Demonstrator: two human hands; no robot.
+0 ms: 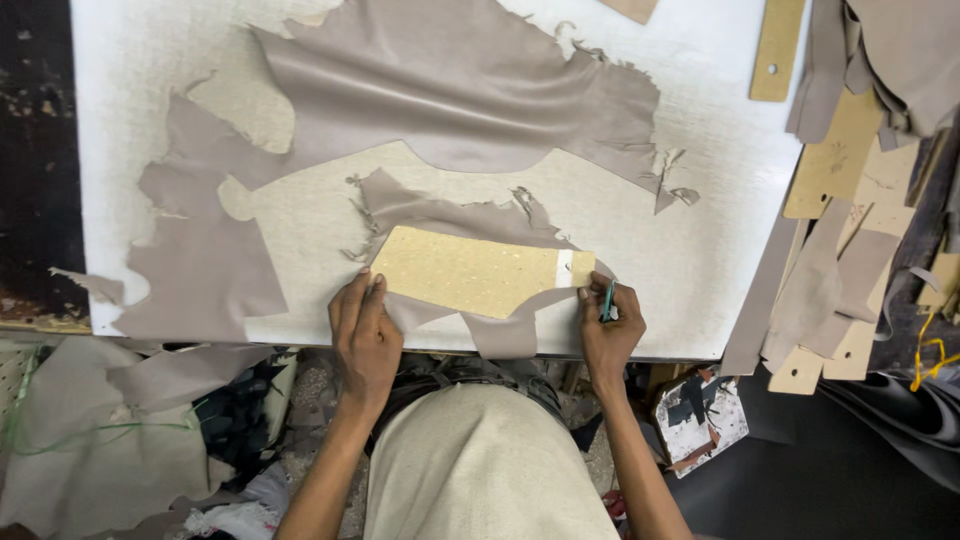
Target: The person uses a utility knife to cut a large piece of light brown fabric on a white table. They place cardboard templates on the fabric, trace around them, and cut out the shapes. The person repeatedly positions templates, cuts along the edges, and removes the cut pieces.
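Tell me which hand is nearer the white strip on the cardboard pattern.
Right. The right hand, holding a green-handled tool, sits just beside the white strip at the cardboard pattern's right end. The left hand presses the pattern's opposite end, far from the strip.

White cutting bench (720,240), surface scuffed grey, lit evenly from above. Dark worn edge (35,200) runs far left of the fingers. Stack of tan card patterns (850,160) well right of them. Below the bench, floor (780,490) dark, cluttered with pale offcuts (90,440).
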